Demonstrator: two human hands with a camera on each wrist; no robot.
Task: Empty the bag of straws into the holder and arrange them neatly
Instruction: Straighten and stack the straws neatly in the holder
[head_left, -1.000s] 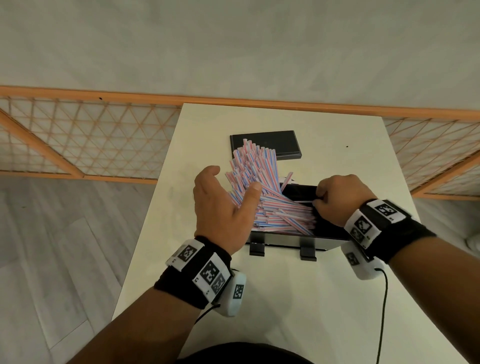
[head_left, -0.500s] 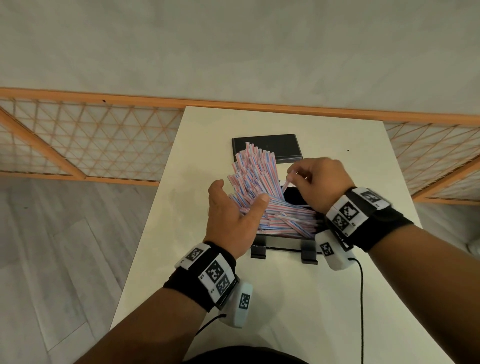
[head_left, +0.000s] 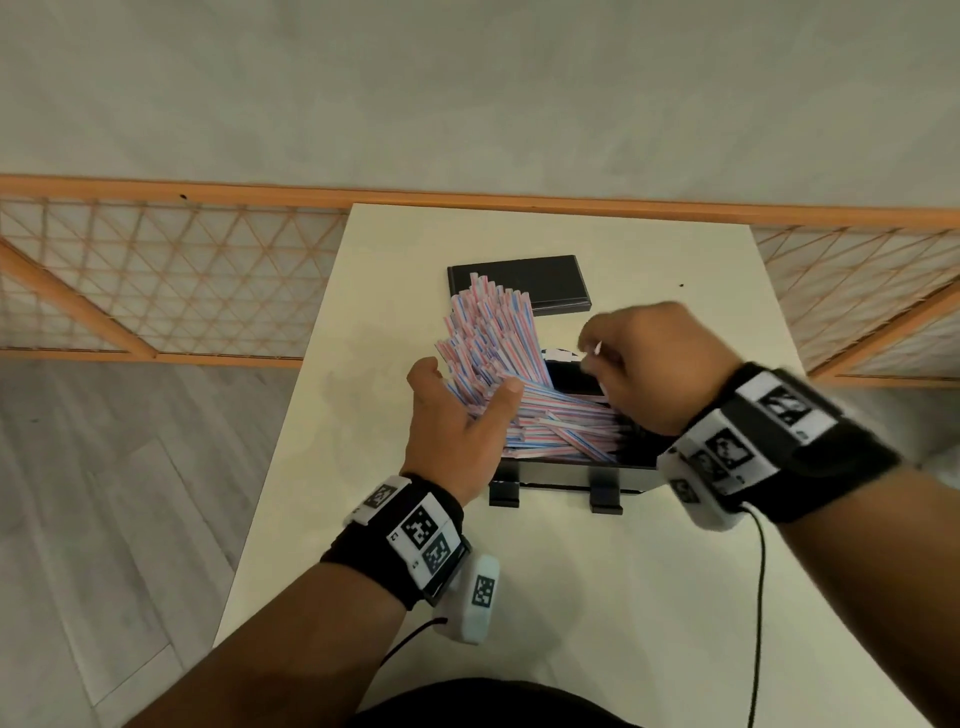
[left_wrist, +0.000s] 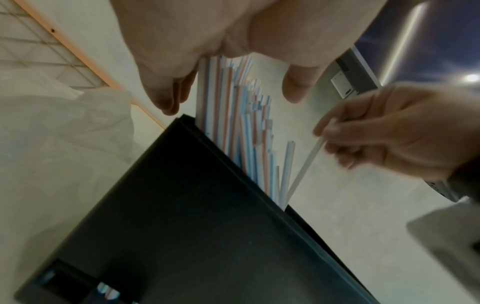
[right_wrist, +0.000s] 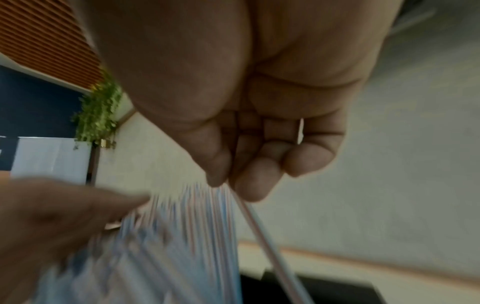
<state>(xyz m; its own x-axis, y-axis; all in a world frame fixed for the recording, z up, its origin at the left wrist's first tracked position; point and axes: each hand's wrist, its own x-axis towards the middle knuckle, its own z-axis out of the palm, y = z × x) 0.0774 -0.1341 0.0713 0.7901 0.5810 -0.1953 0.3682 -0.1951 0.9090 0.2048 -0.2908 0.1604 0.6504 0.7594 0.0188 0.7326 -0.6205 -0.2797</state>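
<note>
Straws (head_left: 488, 353) fan out of holder (head_left: 571, 475) mid-table; left hand (head_left: 457, 431), fingers spread, braces the fan; right hand (head_left: 649, 364) pinches single straw (left_wrist: 306, 162); advice: lift it clear, lay parallel, keep brace until bundle settles.

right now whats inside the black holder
A fanned pile of striped straws fills the left of the black holder, propped by the left hand. The right hand pinches a single straw. The holder's bottom is covered.
</note>
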